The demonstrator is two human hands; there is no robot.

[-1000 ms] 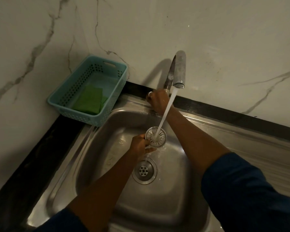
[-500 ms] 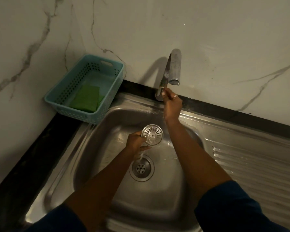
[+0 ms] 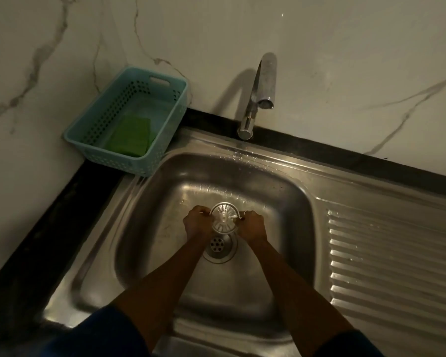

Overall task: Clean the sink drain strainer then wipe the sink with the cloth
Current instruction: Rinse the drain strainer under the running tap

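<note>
The round metal drain strainer is held above the drain opening in the steel sink. My left hand grips its left edge and my right hand grips its right edge. The strainer is slightly blurred. A green cloth lies in the teal basket at the sink's back-left corner. No water runs from the tap.
The ribbed draining board stretches to the right of the basin. A black counter strip borders the sink on the left and back. Marble-look wall tiles rise behind. Water drops lie on the back rim.
The water has stopped. My right hand left the tap and came down to the strainer, which both hands now hold lower, just over the drain.
</note>
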